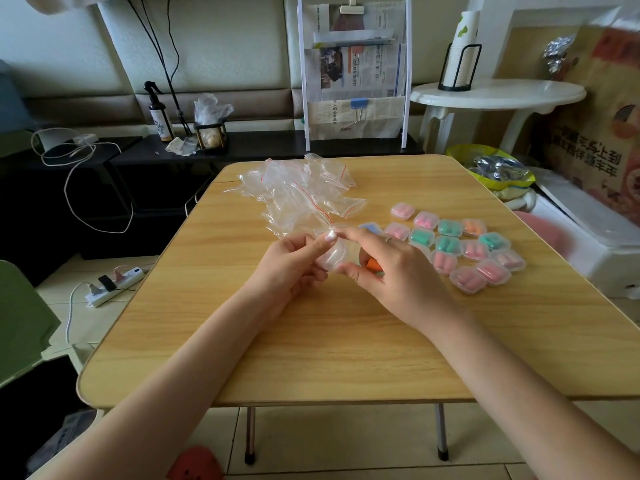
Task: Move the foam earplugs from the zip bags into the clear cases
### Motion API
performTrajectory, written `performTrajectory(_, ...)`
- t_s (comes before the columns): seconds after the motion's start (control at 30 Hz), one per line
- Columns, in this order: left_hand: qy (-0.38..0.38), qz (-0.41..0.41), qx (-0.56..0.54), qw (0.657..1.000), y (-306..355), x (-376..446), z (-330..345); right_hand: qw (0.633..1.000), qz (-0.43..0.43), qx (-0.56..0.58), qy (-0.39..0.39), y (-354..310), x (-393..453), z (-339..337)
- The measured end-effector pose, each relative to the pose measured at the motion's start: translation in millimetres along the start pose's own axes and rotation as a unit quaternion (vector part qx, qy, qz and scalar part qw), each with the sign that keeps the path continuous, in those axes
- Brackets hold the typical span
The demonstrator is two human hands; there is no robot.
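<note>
Left hand (294, 261): fingers curled round a clear case (331, 255), thumb pressed on its top.
Right hand (391, 271): fingertips pinching the same case from its right side.
Orange earplug (373, 263): tucked under the right palm, just right of the case; the right hand is nearer.
Place: mid-table (311, 341), between the emptied zip bags (301, 192) toward the far edge and the filled cases (464, 247) toward the right edge.
Likely step: opening the case.

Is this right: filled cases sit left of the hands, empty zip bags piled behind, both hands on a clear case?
One thing is off: the head view shows the filled cases right of the hands, not left. The rest holds: the empty zip bags are piled behind, and the left hand and right hand both hold a clear case.
</note>
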State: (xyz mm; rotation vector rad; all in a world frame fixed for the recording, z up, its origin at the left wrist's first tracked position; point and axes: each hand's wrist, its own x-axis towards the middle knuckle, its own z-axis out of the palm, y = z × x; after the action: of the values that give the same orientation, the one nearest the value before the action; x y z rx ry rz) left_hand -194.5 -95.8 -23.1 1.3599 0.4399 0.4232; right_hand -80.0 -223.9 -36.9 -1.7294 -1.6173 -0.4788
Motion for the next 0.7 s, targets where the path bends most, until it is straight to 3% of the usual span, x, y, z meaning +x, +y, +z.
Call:
performTrajectory(0.1, -0.003, 0.000, 0.007, 1.000, -1.4, -0.5, 1.1, 1.000, 0.017, -0.015, 0.020, -1.2, -0.4, -0.4)
performTrajectory(0.3, -0.070, -0.020, -0.143, 0.987, -1.1, -2.7, -0.8, 0.998, 0.033, -0.045, 0.027, -0.2, 1.2, -1.7)
performTrajectory(0.7, -0.083, -0.038, -0.170, 0.981, -2.7, -2.2, -2.2, 0.993, 0.027, -0.105, -0.039, 3.1, -2.3, 2.7)
